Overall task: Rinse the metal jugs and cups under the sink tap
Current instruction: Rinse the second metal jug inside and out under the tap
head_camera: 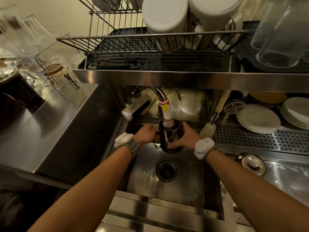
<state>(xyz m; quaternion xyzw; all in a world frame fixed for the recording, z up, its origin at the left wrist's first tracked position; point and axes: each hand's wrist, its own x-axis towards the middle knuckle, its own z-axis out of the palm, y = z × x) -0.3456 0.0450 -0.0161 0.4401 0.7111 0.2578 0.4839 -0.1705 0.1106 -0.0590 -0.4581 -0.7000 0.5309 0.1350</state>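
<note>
Steel sink point(184, 190) below dish rack point(150, 42) | jug point(168, 139) over sink, under tap point(165, 111) | left hand point(145, 135), right hand point(185, 138) gripping jug | plates point(257, 118) right of sink

Very little on my feed can be read with any certainty. The white canister point(212, 14) in the wire rack point(133, 41) carries a small block of dark print low on its side, but the letters are turned and blurred and I cannot make out a word. The dark measuring jug point(18, 91) on the left counter point(50, 124) bears a pale graduated scale with figures beside the ticks. These figures are too smeared to read.
</note>
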